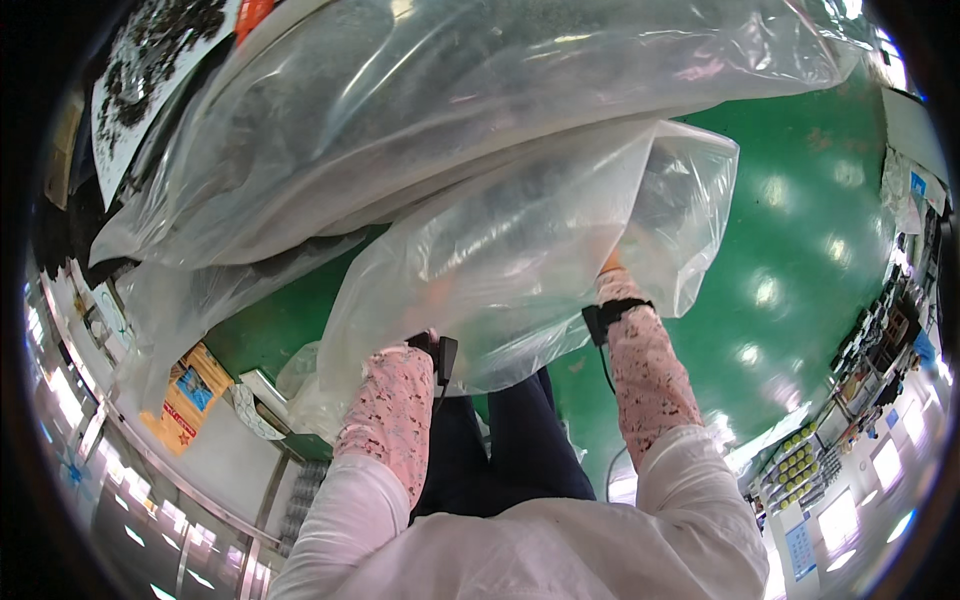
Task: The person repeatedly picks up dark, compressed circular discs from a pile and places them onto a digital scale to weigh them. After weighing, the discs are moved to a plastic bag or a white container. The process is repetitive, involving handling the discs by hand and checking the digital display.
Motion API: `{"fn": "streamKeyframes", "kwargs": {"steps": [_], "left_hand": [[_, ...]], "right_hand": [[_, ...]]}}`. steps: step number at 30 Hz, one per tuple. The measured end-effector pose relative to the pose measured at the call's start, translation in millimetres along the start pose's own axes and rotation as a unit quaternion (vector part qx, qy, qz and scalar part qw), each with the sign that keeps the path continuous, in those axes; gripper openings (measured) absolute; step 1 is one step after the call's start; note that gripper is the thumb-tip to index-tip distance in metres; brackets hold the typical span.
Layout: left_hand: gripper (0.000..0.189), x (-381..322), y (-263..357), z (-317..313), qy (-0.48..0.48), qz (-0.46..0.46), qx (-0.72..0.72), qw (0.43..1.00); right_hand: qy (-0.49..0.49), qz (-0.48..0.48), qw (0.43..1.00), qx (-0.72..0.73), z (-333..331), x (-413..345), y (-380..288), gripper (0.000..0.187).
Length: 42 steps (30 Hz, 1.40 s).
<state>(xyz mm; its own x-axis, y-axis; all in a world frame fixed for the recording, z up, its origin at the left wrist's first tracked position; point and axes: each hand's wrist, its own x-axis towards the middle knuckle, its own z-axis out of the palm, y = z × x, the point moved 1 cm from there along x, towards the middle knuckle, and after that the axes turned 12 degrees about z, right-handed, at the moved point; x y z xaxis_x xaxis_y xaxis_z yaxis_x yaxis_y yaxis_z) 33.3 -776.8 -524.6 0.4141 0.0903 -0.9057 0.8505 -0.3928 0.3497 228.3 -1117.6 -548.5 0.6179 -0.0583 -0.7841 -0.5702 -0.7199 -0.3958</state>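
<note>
A large, loose sheet or bag of translucent plastic film (525,217) spreads in front of my body, lifted off the floor. My left hand (429,300) shows only as a blurred patch through the film, below the sheet's middle. Towards the right side, my right hand (612,255) is also behind the film, with just the wrist plain to see. The fingers of both hands are hidden, so their grip is unclear. Beyond this piece lies a bigger, bulging mass of clear plastic film (450,97), close against it.
Green glossy floor (780,247) extends to the right. At upper left a white surface (112,165) carries dark scraps, near an orange-red object (251,16). A yellow-orange box or bag (187,397) stands at lower left. Shelving with yellow-topped containers (795,465) is at lower right.
</note>
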Motion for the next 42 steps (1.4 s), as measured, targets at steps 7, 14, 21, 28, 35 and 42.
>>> {"fn": "streamKeyframes", "kwargs": {"steps": [7,14,21,28,35,42], "left_hand": [[0.068,10.4,8.4,8.2,0.082,0.020,-0.080,0.993],[0.067,2.5,7.6,1.0,0.112,0.033,-0.107,0.987],[0.066,-3.7,-1.2,1.5,0.129,0.039,-0.127,0.983],[0.066,-3.5,-11.9,3.7,0.154,0.045,-0.152,0.975],[0.066,-3.5,-15.7,6.9,0.157,0.045,-0.168,0.972],[0.066,-9.4,-25.3,4.1,0.172,0.043,-0.175,0.968]], "right_hand": [[-0.115,0.053,0.989,0.079,38.4,-43.0,-7.7,0.041],[-0.134,0.048,0.986,0.086,61.4,-62.7,-23.3,0.044],[-0.162,0.054,0.982,0.080,47.1,-64.4,-17.3,0.046],[-0.204,0.045,0.975,0.070,17.3,-43.7,-26.4,0.049],[-0.213,0.030,0.976,0.028,38.6,-16.8,-45.9,0.052],[-0.229,0.024,0.973,0.009,60.4,-19.8,-49.9,0.056]]}}
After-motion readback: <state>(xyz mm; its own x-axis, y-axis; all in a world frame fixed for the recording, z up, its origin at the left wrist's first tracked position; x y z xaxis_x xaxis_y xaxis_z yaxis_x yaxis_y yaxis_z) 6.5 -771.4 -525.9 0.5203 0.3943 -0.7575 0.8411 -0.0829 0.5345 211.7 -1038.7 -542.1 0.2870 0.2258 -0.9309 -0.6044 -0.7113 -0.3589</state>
